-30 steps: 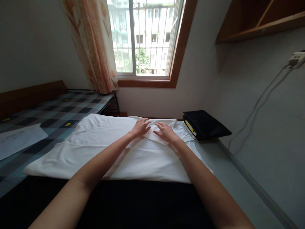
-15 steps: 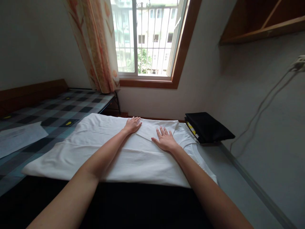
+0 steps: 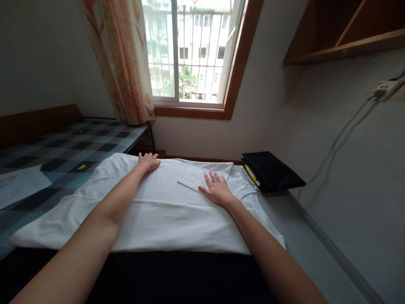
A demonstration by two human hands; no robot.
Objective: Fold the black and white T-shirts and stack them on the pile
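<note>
Centre of the frame: my left hand (image 3: 148, 161) lies flat and open on the far edge of the white shirt (image 3: 164, 207), gripping nothing. My right hand (image 3: 217, 188), fingers spread and also holding nothing, presses the folded sleeve (image 3: 191, 180). The shirt's left part overlaps a checked sheet (image 3: 63, 154); a black folded cloth (image 3: 268, 171) sits at right. Smoothing seems the step in hand; a further fold would call for lifting an edge without dragging the sleeve.
</note>
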